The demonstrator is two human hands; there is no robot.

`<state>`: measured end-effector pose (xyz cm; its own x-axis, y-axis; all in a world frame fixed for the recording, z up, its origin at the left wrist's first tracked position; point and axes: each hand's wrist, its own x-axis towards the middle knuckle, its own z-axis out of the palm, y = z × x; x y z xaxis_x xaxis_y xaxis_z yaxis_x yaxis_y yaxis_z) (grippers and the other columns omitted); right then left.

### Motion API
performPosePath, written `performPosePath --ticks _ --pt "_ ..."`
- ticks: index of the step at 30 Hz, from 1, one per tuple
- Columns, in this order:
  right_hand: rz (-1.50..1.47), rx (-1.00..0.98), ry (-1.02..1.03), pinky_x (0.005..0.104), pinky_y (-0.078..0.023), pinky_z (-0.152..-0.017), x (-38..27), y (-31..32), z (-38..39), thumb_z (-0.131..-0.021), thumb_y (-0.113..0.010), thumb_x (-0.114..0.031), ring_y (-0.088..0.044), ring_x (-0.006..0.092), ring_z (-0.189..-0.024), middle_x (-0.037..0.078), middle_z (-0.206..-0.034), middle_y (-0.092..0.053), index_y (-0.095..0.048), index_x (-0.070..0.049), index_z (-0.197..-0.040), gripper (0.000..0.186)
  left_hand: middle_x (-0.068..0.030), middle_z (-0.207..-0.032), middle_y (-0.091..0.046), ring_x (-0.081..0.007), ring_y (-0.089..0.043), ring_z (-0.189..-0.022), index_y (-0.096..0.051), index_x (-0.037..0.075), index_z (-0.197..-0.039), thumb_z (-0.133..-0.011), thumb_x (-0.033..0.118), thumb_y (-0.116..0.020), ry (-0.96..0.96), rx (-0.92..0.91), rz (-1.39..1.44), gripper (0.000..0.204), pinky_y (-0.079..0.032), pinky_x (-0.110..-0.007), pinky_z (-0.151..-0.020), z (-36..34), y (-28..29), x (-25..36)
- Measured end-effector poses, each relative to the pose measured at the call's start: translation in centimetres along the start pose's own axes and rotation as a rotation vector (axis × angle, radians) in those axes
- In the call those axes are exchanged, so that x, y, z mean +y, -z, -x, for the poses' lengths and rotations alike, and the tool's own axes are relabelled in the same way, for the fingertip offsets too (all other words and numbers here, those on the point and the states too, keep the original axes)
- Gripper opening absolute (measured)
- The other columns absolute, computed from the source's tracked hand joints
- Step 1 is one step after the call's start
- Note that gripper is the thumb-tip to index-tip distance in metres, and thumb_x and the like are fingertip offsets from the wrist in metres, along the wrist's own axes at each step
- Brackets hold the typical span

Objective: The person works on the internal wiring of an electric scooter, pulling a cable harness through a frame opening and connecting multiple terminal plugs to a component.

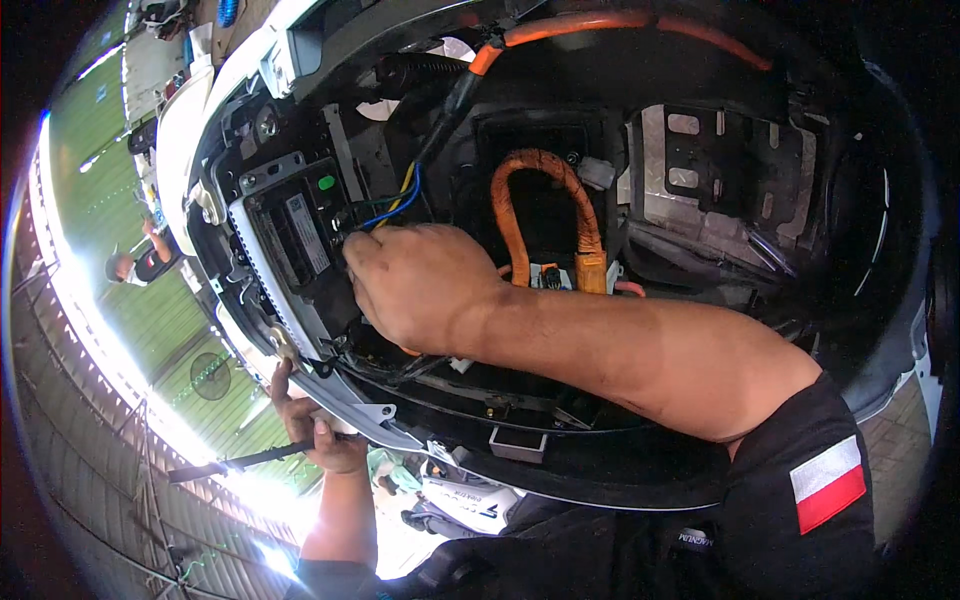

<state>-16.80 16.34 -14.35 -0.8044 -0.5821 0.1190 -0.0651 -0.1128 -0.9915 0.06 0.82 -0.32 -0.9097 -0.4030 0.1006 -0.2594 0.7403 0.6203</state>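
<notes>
Mid-frame, we should avoid straining the wires point(407, 203): right hand point(425, 284) curled, grip hidden; left hand point(326, 436) holding a dark strip point(238, 465).

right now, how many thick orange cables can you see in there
2: one orange cable runs along the top of the picture, and a looped orange cable arches near its middle. More may be hidden behind the right hand.

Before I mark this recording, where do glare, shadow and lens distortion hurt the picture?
Head view: white glare washes out a band at left, beyond the bare left hand; head view: deep shadow hides detail in the black rounded compartment; head view: the fisheye bends the ribbed grey sheeting and darkens the corners; head view: the bare right hand and looped orange cable read fairly clearly.
</notes>
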Motion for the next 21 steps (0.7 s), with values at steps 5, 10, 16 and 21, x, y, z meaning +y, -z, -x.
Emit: performPosePath --ticks 5,10,16,21 --pt "-0.049 -0.09 -0.106 0.048 -0.054 -0.067 -0.6 0.9 -0.2 -0.089 -0.054 -0.018 -0.066 0.0396 -0.075 0.024 -0.078 -0.065 -0.058 0.005 -0.087 0.024 -0.0207 -0.143 -0.037 -0.0339 -0.036 -0.134 -0.049 0.002 -0.075 -0.083 0.052 -0.065 0.004 -0.005 0.019 0.054 -0.033 -0.047 -0.11 -0.2 -0.3 0.4" --pt "-0.121 -0.103 -0.124 0.0489 -0.053 -0.071 -0.4 0.9 -0.3 -0.09 -0.055 -0.018 -0.065 0.0421 -0.076 0.025 -0.077 -0.064 -0.058 0.006 -0.088 0.025 -0.0211 -0.143 -0.037 -0.0344 -0.035 -0.134 -0.049 0.001 -0.075 -0.083 0.053 -0.065 -0.027 -0.006 -0.027 0.055 -0.03 -0.049 -0.111 0.0 0.3 -0.1" --pt "-0.239 -0.026 -0.144 0.0492 -0.051 -0.076 0.2 0.5 -0.2 -0.089 -0.057 -0.017 -0.064 0.0438 -0.081 0.027 -0.08 -0.064 -0.058 0.006 -0.09 0.023 -0.0225 -0.142 -0.039 -0.0355 -0.034 -0.135 -0.05 0.003 -0.075 -0.085 0.056 -0.061 -0.03 -0.02 -0.067 0.056 -0.025 -0.052 -0.112 0.2 0.2 -0.1" --pt "-0.22 0.012 -0.142 0.0519 -0.049 -0.073 0.1 0.2 -0.1 -0.089 -0.059 -0.021 -0.063 0.0444 -0.081 0.026 -0.08 -0.062 -0.056 0.003 -0.086 0.025 -0.0223 -0.141 -0.04 -0.0344 -0.037 -0.132 -0.051 0.004 -0.08 -0.086 0.057 -0.058 -0.033 0.0 -0.083 0.054 -0.031 -0.05 -0.108 0.2 0.6 -0.8"
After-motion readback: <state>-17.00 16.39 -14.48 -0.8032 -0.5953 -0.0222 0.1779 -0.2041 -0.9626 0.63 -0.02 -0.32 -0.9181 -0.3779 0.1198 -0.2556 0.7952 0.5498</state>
